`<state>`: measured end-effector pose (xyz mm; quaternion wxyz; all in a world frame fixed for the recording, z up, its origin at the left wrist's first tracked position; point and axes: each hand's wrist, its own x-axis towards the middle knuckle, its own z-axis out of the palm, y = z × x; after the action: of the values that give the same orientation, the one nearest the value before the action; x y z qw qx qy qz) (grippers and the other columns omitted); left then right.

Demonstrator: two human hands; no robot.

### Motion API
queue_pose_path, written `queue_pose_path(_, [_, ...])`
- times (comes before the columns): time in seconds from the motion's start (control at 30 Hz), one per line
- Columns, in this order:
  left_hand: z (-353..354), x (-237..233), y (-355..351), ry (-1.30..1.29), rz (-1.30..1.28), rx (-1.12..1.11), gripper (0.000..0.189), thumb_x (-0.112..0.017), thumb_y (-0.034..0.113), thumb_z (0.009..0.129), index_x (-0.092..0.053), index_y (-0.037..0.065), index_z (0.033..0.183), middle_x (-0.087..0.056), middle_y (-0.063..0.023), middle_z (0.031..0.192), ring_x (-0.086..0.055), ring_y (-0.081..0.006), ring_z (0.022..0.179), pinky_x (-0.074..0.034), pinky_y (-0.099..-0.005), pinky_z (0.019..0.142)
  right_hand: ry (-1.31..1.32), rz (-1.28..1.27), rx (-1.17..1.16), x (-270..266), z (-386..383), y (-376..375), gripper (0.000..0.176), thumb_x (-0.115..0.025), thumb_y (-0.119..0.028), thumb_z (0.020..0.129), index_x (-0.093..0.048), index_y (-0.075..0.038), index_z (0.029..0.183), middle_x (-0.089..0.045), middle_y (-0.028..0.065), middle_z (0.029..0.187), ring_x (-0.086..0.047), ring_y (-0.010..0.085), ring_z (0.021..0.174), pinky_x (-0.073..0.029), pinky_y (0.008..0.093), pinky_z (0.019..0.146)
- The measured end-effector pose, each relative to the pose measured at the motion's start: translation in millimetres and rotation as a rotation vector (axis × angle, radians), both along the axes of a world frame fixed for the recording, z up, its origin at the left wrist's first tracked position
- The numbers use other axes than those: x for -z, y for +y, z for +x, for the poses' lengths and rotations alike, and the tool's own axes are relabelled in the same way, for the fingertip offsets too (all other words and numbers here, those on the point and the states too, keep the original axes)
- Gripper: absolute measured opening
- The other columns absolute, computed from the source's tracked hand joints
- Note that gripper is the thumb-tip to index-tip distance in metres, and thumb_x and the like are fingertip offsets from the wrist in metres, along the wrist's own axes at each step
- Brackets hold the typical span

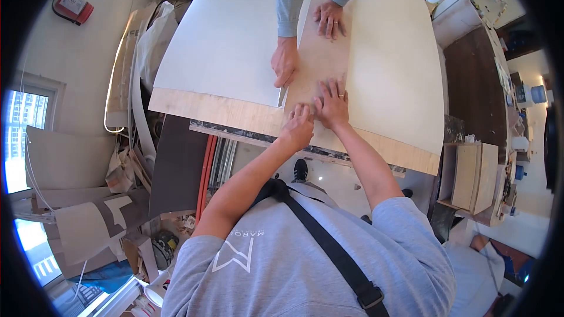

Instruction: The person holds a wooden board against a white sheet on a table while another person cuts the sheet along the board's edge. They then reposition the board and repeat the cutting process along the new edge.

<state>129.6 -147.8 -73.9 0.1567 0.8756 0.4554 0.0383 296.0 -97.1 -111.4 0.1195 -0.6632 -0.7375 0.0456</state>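
Observation:
A long tan strip of board [320,53] lies lengthwise over a large pale sheet [223,41] on a wooden panel [194,103]. My left hand [299,126] rests at the strip's near left edge, with its fingers bent and slightly apart on it. Beside it, my right hand [333,105] lies spread on the strip, a ring on one finger. Across from me, a co-worker's hand [286,61] grips a knife [282,96] whose blade meets the sheet along the strip's left edge. That person's other hand [330,19] presses on the strip farther up.
Under the panel's near edge is a stained support beam [235,133]. Red and metal bars [214,167] stand below on the left, near a dark board [175,164]. To the right is a wooden box [470,176]. A fire extinguisher [71,6] hangs on the left wall.

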Motion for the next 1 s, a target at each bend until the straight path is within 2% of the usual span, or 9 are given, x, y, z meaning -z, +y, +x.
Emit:
queue_pose_path(0.4, [-0.2,1.6,0.5,0.006,0.019,0.006,0.063,-0.077,0.026,0.079,-0.053,-0.006,0.128,-0.041,-0.0259,0.138,-0.035,-0.0434,0.134,-0.039,-0.0489,0.109,0.010,0.029,-0.011,0.5,0.3,0.1,0.059,-0.052,-0.044,0.094,-0.045,-0.019,0.147,-0.033,0.0114,0.157,-0.021,0.0371,0.149,-0.021,0.0594,0.117])
queue_pose_path(1.0, [3.1,7.1,0.1,0.021,0.014,-0.019,0.064,-0.078,0.026,0.080,-0.052,-0.004,0.129,-0.038,-0.0267,0.142,-0.032,-0.0436,0.139,-0.041,-0.0519,0.108,-0.004,0.024,-0.015,-0.8,-0.3,0.3,0.060,-0.053,-0.041,0.094,-0.044,-0.018,0.148,-0.032,0.0124,0.158,-0.022,0.0380,0.148,-0.022,0.0596,0.116])
